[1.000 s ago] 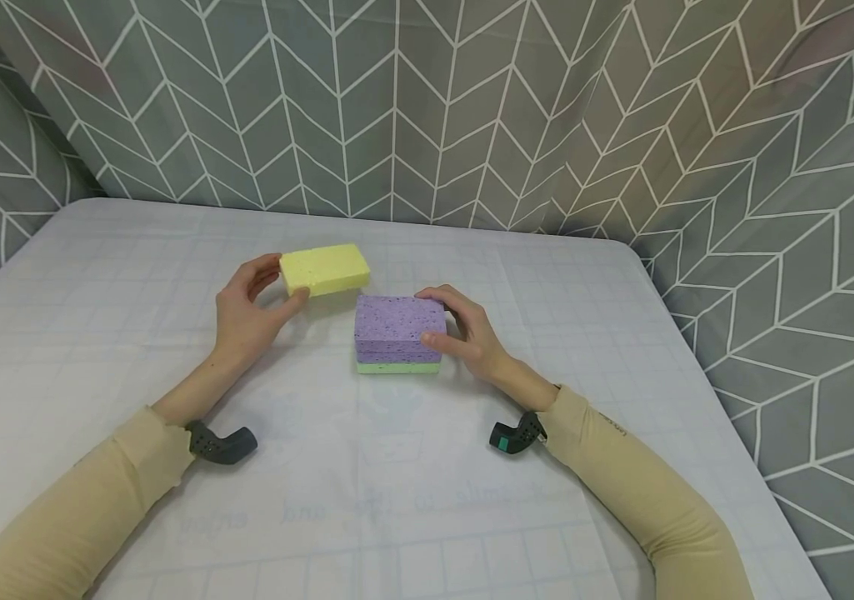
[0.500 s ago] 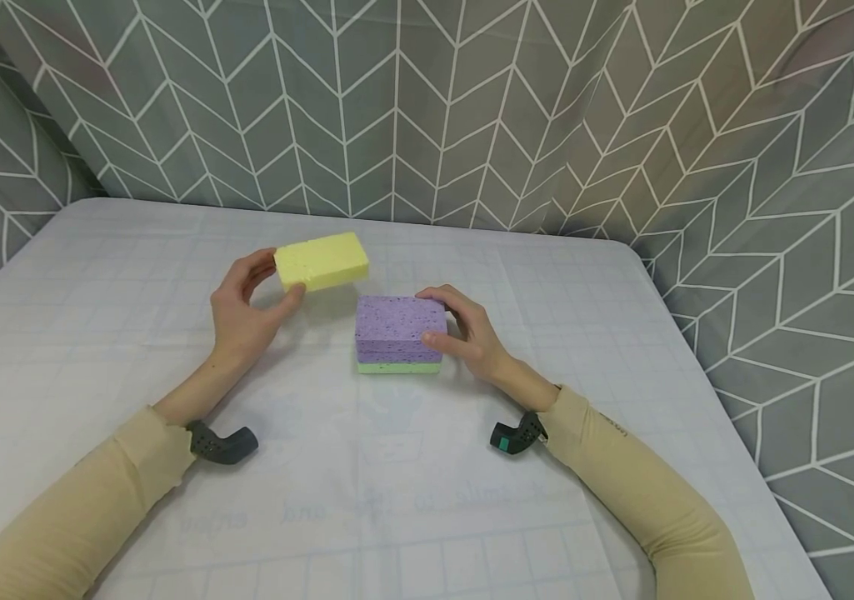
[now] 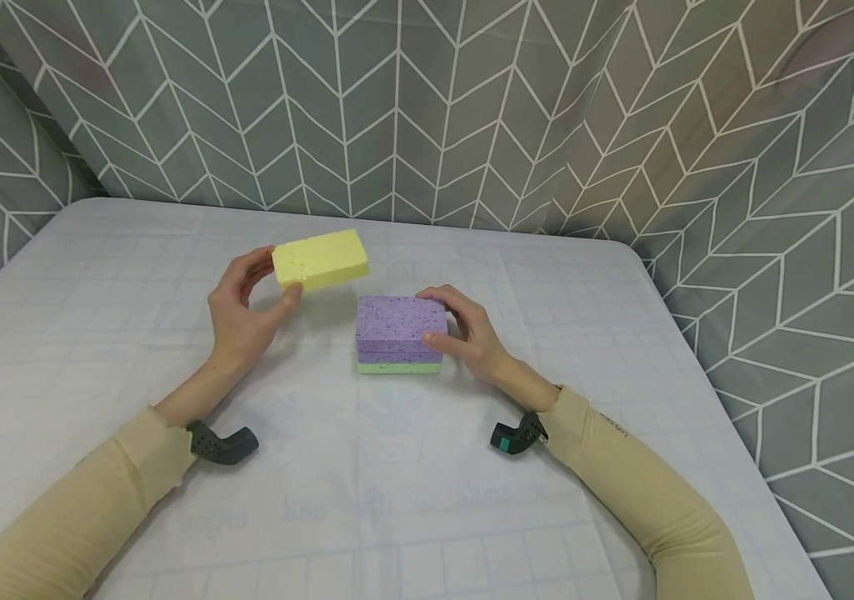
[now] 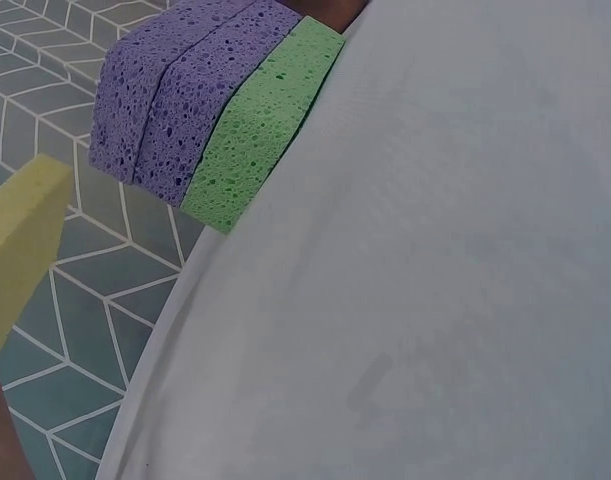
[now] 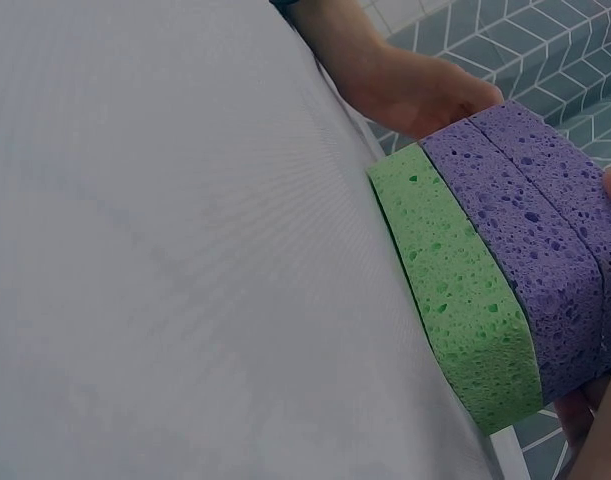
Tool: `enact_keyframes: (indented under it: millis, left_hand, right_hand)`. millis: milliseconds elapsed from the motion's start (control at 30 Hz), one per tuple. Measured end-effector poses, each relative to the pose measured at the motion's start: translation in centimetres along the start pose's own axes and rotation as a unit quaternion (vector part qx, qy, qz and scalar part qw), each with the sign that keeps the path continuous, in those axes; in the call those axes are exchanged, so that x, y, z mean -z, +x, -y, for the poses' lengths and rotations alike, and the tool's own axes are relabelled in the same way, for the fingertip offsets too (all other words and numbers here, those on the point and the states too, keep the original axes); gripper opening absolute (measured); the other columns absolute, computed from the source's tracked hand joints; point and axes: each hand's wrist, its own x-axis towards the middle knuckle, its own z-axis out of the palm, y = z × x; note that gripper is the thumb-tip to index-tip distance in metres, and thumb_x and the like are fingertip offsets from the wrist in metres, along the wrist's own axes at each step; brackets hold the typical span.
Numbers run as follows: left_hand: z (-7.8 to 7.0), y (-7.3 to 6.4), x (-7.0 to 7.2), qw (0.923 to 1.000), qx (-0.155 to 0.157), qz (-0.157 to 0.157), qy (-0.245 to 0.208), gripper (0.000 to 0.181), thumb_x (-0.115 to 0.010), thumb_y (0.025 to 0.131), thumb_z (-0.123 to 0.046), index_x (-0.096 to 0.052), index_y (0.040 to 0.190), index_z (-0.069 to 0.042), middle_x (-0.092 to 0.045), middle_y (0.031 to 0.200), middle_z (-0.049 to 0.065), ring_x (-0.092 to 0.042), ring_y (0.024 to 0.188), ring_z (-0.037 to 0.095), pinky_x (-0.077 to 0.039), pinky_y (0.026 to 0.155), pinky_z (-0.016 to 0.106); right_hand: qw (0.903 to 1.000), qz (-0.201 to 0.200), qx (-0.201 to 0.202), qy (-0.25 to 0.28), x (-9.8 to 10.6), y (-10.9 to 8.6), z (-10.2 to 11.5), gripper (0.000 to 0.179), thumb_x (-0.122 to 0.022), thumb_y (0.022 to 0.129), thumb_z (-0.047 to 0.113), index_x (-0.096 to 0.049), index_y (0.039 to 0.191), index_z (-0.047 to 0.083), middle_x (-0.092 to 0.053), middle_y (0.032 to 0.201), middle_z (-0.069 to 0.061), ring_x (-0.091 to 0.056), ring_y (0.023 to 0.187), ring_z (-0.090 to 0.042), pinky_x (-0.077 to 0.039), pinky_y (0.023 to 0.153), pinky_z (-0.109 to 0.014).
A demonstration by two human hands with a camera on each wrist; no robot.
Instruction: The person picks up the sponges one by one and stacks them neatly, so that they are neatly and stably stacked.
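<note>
In the head view my left hand [image 3: 239,312] pinches the left end of a yellow sponge [image 3: 320,259], thumb at the near edge and fingers at the far edge. The sponge is tilted and held above the table. To its right stands a stack: two purple sponges [image 3: 400,321] on top of a green sponge [image 3: 399,367]. My right hand [image 3: 469,335] holds the right end of the purple sponges between thumb and fingers. The left wrist view shows the purple sponges [image 4: 185,95], the green sponge [image 4: 265,120] and part of the yellow sponge [image 4: 20,240].
A white cloth with faint lines and lettering covers the table [image 3: 397,467]. Behind it and to the right hangs a grey curtain [image 3: 427,108] with white zigzag lines. Dark wrist devices [image 3: 222,443] sit at both sleeve cuffs.
My left hand has lifted the yellow sponge a little and drawn it slightly left, and its right end now tilts higher. The right hand and the stack have stayed in place.
</note>
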Motion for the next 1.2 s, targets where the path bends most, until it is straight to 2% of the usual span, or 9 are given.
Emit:
enact_keyframes:
  millis: [167,333,433,867,1200]
  left_hand:
    - [0.6,0.0,0.3,0.9993,-0.016,0.021,-0.028,0.049,-0.065,0.079,0.013,-0.053,0.125,0.021,-0.056,0.121,0.037,-0.060,0.113,0.013,-0.050,0.105,0.025]
    - [2.2,-0.1,0.6,0.9981,-0.016,0.032,-0.051,0.051,-0.066,0.079,0.011,-0.055,0.129,0.015,-0.061,0.124,0.022,-0.059,0.115,0.015,-0.049,0.106,0.025]
    - [2.6,-0.2,0.7,0.9975,-0.016,0.035,-0.060,0.050,-0.067,0.080,0.008,-0.056,0.129,0.013,-0.062,0.125,0.013,-0.060,0.116,0.017,-0.049,0.106,0.026]
    - [2.2,-0.6,0.2,0.9942,-0.015,0.046,-0.096,0.047,-0.065,0.082,0.006,-0.057,0.127,0.015,-0.064,0.122,0.010,-0.061,0.113,0.020,-0.051,0.103,0.026]
    - [1.9,-1.0,-0.1,0.9935,-0.019,0.064,-0.092,0.046,-0.064,0.080,0.006,-0.059,0.126,0.014,-0.065,0.120,0.011,-0.062,0.110,0.019,-0.051,0.100,0.026]
  right_hand:
    - [1.0000,0.000,0.000,0.000,0.0,0.0,0.0,0.058,-0.064,0.087,0.037,-0.057,0.128,-0.004,-0.060,0.113,-0.020,-0.055,0.100,-0.021,-0.048,0.093,-0.029]
    - [1.0000,-0.001,-0.002,0.000,0.0,0.0,-0.1,0.059,-0.064,0.087,0.038,-0.057,0.128,-0.004,-0.060,0.113,-0.020,-0.055,0.100,-0.021,-0.049,0.092,-0.029]
    - [1.0000,-0.001,-0.003,-0.001,0.0,0.0,-0.1,0.058,-0.064,0.087,0.037,-0.057,0.128,-0.004,-0.060,0.114,-0.019,-0.055,0.101,-0.021,-0.049,0.092,-0.029]
    - [0.9999,-0.003,-0.010,-0.002,0.1,0.0,-0.1,0.058,-0.064,0.086,0.035,-0.057,0.128,-0.003,-0.060,0.114,-0.019,-0.055,0.101,-0.021,-0.049,0.093,-0.029]
    - [1.0000,0.000,-0.008,0.002,0.0,0.0,-0.1,0.057,-0.064,0.086,0.034,-0.057,0.128,-0.004,-0.060,0.113,-0.019,-0.056,0.100,-0.021,-0.050,0.091,-0.029]
